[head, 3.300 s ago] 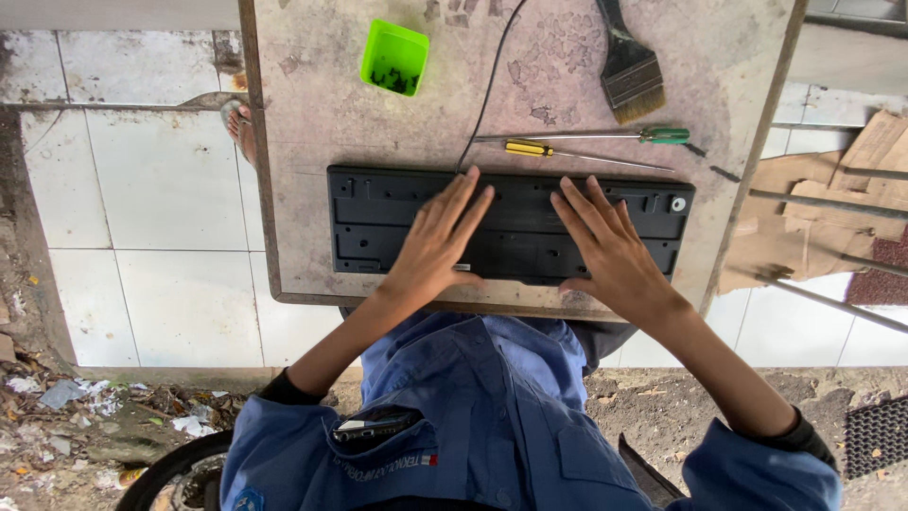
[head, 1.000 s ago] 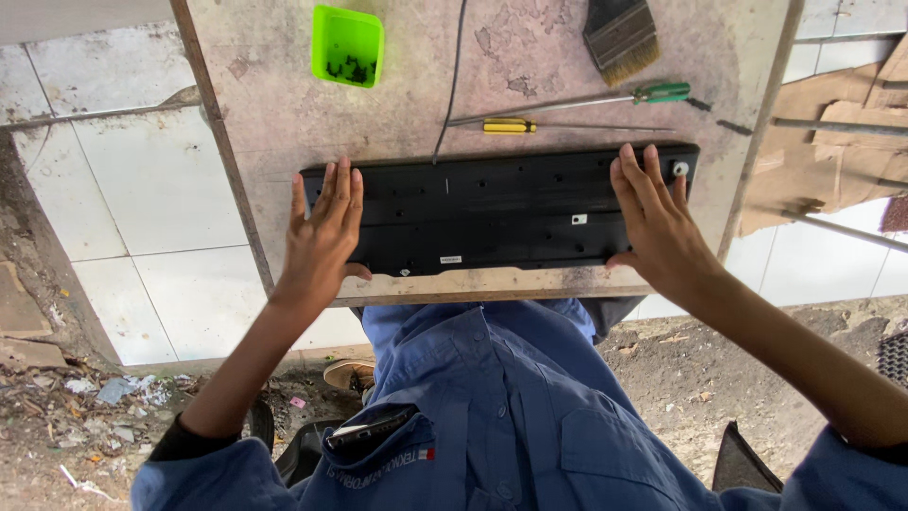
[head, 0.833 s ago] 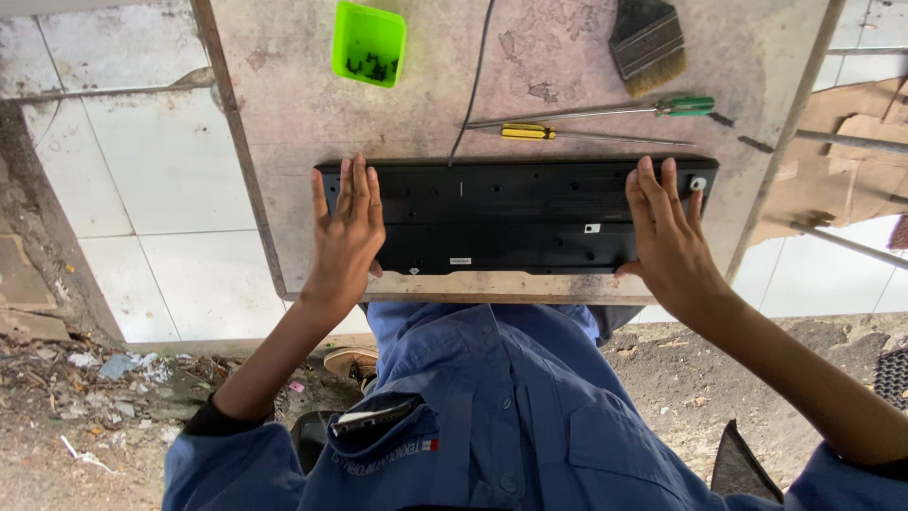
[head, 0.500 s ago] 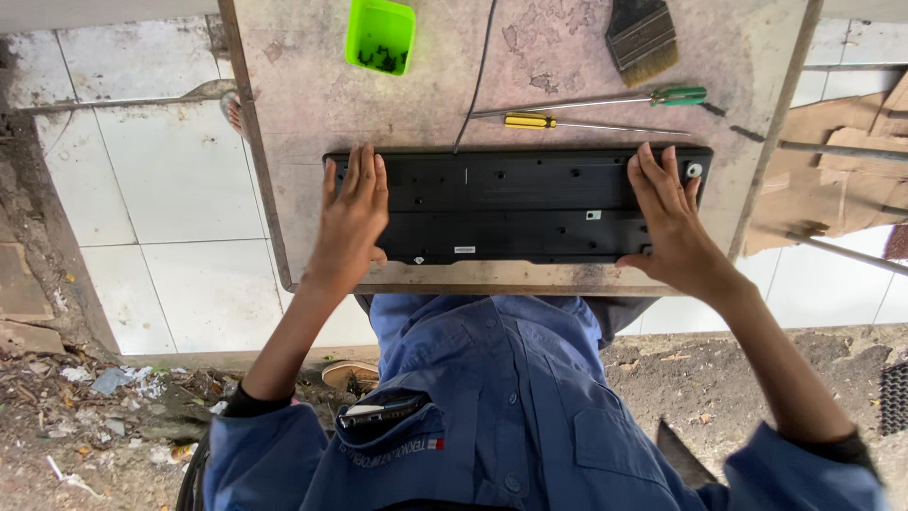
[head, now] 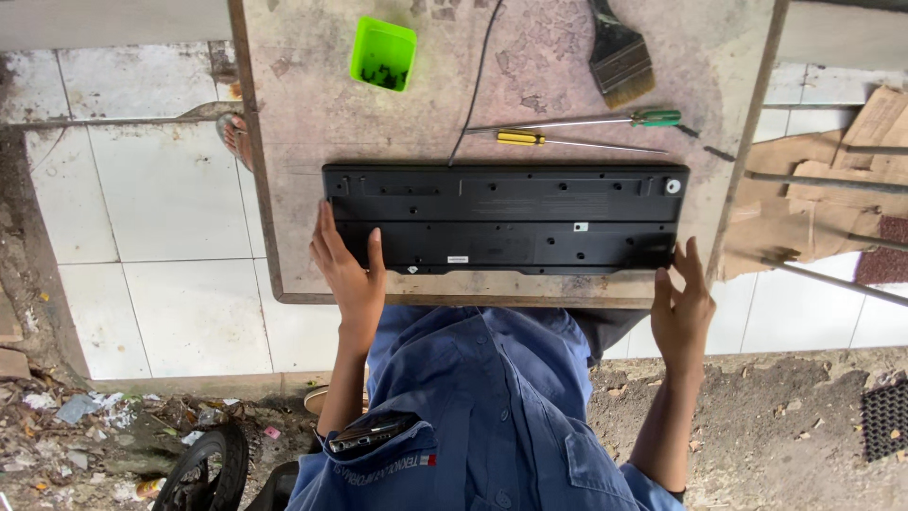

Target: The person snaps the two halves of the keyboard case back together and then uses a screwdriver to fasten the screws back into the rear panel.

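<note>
At the middle of the frame, on the worn bench [head: 303, 142], a long black keyboard [head: 506, 220] lies face down, its cable [head: 473, 85] running to the upper edge. It looks light and stiff, hard plastic, probably a bit slippery; the two short ends seem the best places to take it. The left hand [head: 350, 274] is open, fingers flat on the lower left corner. The right hand [head: 683, 308] is open too, just beside the lower right corner, holding nothing. Above the keyboard, from left to right: a green tray [head: 382, 54], a yellow screwdriver [head: 558, 140], a green screwdriver [head: 586, 120], a paintbrush [head: 619, 57]. Both screwdrivers lie near the far edge.
</note>
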